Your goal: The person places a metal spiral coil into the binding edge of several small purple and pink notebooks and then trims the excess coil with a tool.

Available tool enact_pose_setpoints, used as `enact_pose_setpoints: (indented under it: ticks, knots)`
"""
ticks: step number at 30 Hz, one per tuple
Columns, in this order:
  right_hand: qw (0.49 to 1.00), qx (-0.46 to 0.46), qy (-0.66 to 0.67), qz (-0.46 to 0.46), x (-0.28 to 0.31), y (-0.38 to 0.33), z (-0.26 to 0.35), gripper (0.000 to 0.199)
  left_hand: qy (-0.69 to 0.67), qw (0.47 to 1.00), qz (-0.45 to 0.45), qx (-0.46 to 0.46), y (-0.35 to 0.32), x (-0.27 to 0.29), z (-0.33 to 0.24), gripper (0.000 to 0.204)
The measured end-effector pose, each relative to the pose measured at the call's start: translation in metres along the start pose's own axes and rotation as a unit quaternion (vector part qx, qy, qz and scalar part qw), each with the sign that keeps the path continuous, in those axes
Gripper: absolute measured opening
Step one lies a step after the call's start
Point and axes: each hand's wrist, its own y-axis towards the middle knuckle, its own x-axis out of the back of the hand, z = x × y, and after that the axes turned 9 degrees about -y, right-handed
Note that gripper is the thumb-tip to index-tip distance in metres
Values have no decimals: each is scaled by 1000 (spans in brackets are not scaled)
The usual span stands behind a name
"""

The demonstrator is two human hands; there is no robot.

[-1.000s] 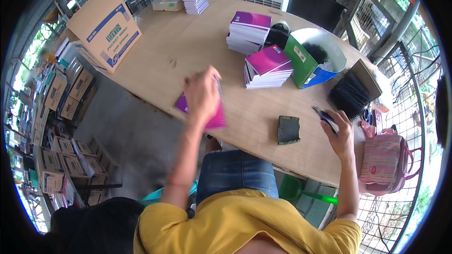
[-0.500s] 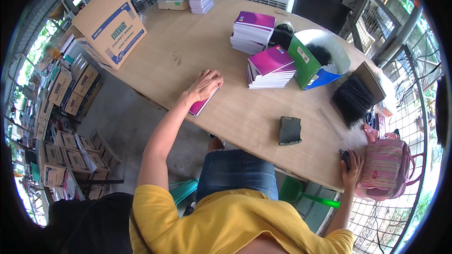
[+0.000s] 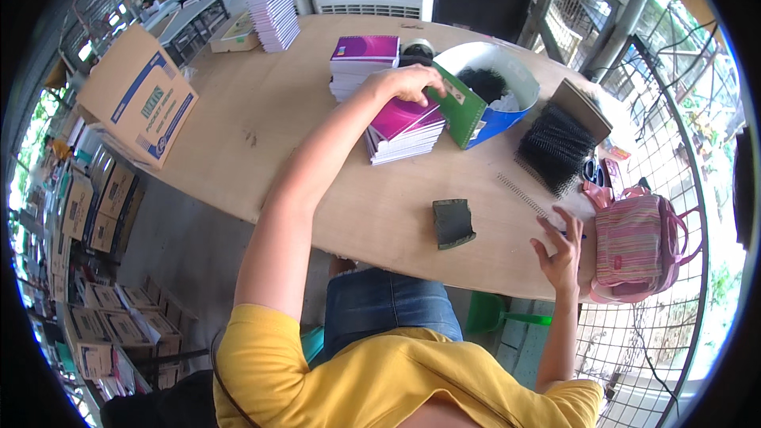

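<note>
The left hand (image 3: 414, 85) is over purple notebooks (image 3: 399, 120) stacked near a tub (image 3: 498, 124), its grip unclear; the right hand (image 3: 563, 254) has spread fingers. Each notebook looks light, bendy, best held by its edges.

Ctr: purple notebooks (image 3: 406, 117), covers glossy, page edges matt paper. Green panel (image 3: 468, 117) next to them: smooth, slight sheen. Tabletop (image 3: 261, 95): smooth wood-look, low sheen. Bin (image 3: 507, 116), upper R: shiny plastic, by the look. Coils (image 3: 555, 147), R: thin, wiry; metal or plastic, can't tell. Dark block (image 3: 453, 224), lower ctr: matt, mat'l unclear. Bag (image 3: 634, 242), far R: woven-look cloth. Carton (image 3: 151, 103), upper L: matt cardboard. Shirt (image 3: 380, 372), btm: soft matt cloth.
</note>
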Motion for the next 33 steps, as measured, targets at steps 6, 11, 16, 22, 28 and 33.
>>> enact_pose_setpoints:
  ticks: [6,11,16,22,28,33]
  knots:
    - [998,-20,65,19,-23,-7,21,43,-52,992,93,74,29,8,14,44]
    - [997,-76,14,-28,-105,35,15,38,-38,997,-60,38,-10,61,-18,27]
    - [994,-88,-60,16,-136,54,-15,20,-133,911,-381,86,-122,49,-158,18]
    - [888,23,360,285,-47,42,57,15,-307,764,-513,242,-204,-187,-161,19]
    - [913,-181,342,126,-24,34,67,24,-373,750,-527,145,-108,-237,-186,13]
    - [957,-84,266,80,-24,25,61,21,-229,834,-495,85,-131,-217,-181,23]
